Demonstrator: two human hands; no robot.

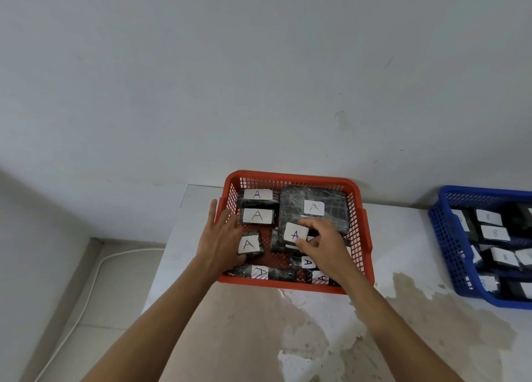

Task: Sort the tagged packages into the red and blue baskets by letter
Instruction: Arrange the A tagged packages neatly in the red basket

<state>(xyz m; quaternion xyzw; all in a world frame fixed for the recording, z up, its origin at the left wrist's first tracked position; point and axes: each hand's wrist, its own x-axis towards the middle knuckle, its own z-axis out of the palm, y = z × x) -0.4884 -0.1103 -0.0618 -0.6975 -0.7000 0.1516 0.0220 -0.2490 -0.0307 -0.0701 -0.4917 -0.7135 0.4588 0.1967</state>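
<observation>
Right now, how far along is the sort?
Mostly done, it looks. The red basket holds packages whose readable tags say A, and the blue basket holds tagged packages; their letters are too blurred to read for certain. In hand: the right hand pinches an A-tagged package over the red basket, while the left hand rests on another A package by its left wall. No loose packages show on the table.

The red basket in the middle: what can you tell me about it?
The red basket looks like plastic, rectangular, with lattice walls and a solid rolled rim. It sits upright on the pale, stained table against the wall. Inside lie dark wrapped packages with white tags marked A. The left hand reaches over its left rim; the right hand, inside the basket, holds an A-tagged package.
</observation>
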